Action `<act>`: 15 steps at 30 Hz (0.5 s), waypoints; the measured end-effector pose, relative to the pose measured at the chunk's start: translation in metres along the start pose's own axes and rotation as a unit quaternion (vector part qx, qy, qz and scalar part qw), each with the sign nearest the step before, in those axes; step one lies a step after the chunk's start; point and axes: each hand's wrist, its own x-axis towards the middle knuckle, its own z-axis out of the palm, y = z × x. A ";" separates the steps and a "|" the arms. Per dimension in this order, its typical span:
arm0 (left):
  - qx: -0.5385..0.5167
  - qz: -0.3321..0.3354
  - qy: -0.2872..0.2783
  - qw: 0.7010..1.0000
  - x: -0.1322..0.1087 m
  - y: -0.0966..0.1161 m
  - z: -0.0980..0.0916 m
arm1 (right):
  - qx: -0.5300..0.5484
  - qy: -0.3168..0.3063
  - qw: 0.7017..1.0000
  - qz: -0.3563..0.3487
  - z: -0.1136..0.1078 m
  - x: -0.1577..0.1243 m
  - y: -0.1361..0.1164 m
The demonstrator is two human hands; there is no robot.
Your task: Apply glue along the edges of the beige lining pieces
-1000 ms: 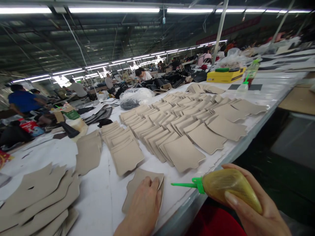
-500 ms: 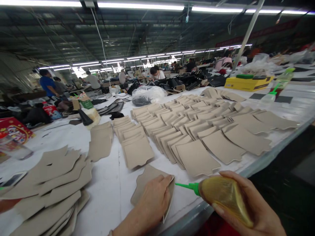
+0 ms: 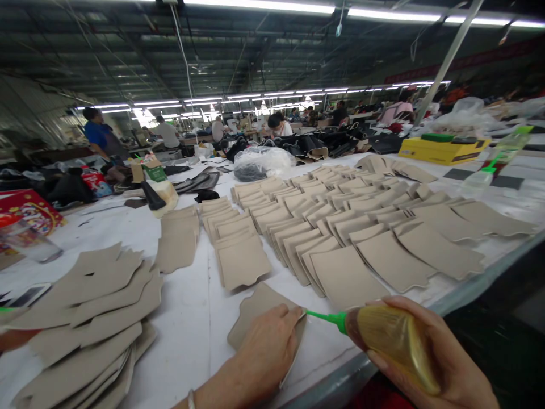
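My left hand (image 3: 267, 349) rests on a beige leather-like piece (image 3: 252, 313) near the table's front edge, its fingers closed over the piece's right edge. Part of that piece is hidden under the hand. In my right hand (image 3: 462, 366) is a squeeze bottle (image 3: 389, 335) of yellowish-brown liquid, held on its side. Its thin green nozzle (image 3: 327, 319) points left, and the tip is at the piece's upper right corner, by my left fingertips. Beyond my hands, many similar beige pieces (image 3: 344, 278) lie in overlapping rows.
A loose pile of beige pieces (image 3: 97, 335) lies at the left on the white table (image 3: 187, 329). Behind the rows are a clear plastic bag (image 3: 266, 162), a yellow box (image 3: 443, 150) and a green-capped bottle (image 3: 481, 177). Several people work farther back.
The nozzle tip has come to the corner of the beige piece, where a small gap was before. My view has shifted slightly, moving the background to the right.
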 end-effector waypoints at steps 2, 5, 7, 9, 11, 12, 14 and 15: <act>-0.004 -0.001 0.001 1.000 0.000 -0.001 0.001 | 0.008 -0.005 1.000 0.018 0.000 -0.002 0.000; -0.005 -0.003 0.000 1.000 0.000 -0.002 0.002 | 0.011 -0.002 0.999 0.034 0.004 -0.003 0.001; -0.002 -0.005 0.000 1.000 0.001 -0.002 0.003 | 0.005 -0.009 1.000 0.000 0.009 -0.002 0.003; 0.001 -0.005 0.000 1.000 0.001 -0.001 0.003 | 0.001 -0.027 0.999 -0.037 0.011 -0.003 0.005; 0.008 -0.006 -0.001 1.000 0.000 0.001 0.003 | -0.001 -0.051 0.997 -0.055 0.011 -0.005 0.007; 0.013 -0.008 -0.002 1.000 -0.001 0.002 0.003 | -0.002 -0.062 0.996 -0.058 0.011 -0.006 0.008; 0.024 -0.014 -0.001 1.000 -0.003 0.003 0.003 | -0.008 -0.075 0.995 -0.060 0.010 -0.008 0.010; 0.027 -0.017 0.000 0.999 -0.004 0.003 0.003 | -0.013 -0.075 0.995 -0.058 0.009 -0.009 0.011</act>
